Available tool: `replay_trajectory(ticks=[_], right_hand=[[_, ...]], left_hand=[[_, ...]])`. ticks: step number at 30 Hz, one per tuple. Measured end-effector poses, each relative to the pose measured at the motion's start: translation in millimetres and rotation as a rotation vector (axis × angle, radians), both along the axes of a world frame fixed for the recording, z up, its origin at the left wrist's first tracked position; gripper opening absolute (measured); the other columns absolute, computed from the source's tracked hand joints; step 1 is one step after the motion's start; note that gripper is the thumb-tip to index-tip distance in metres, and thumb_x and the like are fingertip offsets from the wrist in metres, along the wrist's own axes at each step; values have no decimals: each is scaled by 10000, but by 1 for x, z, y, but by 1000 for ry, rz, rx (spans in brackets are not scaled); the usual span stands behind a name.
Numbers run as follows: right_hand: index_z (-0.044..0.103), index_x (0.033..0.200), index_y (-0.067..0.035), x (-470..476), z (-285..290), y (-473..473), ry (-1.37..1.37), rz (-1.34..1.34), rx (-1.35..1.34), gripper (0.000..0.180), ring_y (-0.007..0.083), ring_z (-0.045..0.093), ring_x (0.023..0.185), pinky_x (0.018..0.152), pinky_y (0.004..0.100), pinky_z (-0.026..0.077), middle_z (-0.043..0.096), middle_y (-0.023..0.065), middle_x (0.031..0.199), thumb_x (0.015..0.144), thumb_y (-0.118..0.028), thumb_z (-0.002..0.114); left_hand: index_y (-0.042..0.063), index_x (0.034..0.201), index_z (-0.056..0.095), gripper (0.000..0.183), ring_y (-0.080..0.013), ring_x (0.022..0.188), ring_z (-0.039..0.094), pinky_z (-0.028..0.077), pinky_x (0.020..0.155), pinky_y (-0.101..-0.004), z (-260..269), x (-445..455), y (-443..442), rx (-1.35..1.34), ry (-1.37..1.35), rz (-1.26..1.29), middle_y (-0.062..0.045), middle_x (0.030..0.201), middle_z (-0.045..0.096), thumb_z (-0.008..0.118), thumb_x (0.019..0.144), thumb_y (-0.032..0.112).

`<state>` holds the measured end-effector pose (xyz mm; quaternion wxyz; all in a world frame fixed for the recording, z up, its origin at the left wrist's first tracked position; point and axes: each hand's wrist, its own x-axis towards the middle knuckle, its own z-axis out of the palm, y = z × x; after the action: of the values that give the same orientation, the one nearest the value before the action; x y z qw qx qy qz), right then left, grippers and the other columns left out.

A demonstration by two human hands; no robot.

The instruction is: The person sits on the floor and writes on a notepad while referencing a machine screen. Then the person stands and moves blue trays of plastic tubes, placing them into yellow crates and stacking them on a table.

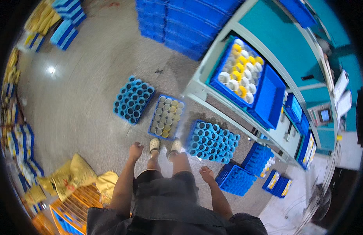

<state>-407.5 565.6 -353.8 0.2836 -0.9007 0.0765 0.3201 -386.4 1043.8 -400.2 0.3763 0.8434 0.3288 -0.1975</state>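
My left hand (136,151) hangs at my side, empty, its fingers loosely curled. Nearest to it is a cluster of light-blue round tubes (130,102) with dark openings, standing upright on the floor. Directly before my feet, a blue plastic crate (181,116) holds rows of whitish and yellow cup-like cylinders (166,121). My right hand (207,174) also hangs free, fingers loosely bent, touching nothing. It is close to a blue crate (221,177) packed with blue tubes, and to a crate of light-blue tubes (213,141) ahead of it.
A pale machine frame (205,94) with teal panels rises at right. On it rest a crate of white and yellow cylinders (243,72) and an empty blue crate (268,97). Stacked blue crates (187,26) stand ahead; woven sacks (81,170) and an orange crate (78,202) lie behind left.
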Motion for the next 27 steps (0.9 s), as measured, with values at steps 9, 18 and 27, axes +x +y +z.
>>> replay_trajectory(ticks=[9, 18, 27], right_hand=[[688, 1083, -26, 191, 84, 18, -424, -307, 228, 274, 223, 713, 879, 778, 347, 554, 725, 139, 1012, 897, -227, 714], [521, 1407, -158, 515, 115, -42, -871, -11, -7, 808, 419, 455, 1296, 1108, 481, 360, 472, 237, 1430, 668, -112, 846], [506, 1323, -124, 539, 84, -53, -623, 1, 5, 817, 458, 488, 1209, 1007, 485, 436, 388, 234, 1372, 572, 16, 794]], left_hand=[[33, 1077, 655, 358, -431, 894, 651, 525, 793, -495, 96, 240, -97, -47, -242, -496, -217, 942, 685, 698, 827, 286], [148, 1458, 436, 562, -406, 1302, 416, 391, 1068, -487, 148, 535, -341, -3, -688, -592, -225, 1462, 378, 586, 935, 286], [132, 1309, 582, 386, -410, 1260, 416, 532, 917, -453, 142, 542, -378, -72, -362, -363, -136, 1399, 349, 529, 927, 113]])
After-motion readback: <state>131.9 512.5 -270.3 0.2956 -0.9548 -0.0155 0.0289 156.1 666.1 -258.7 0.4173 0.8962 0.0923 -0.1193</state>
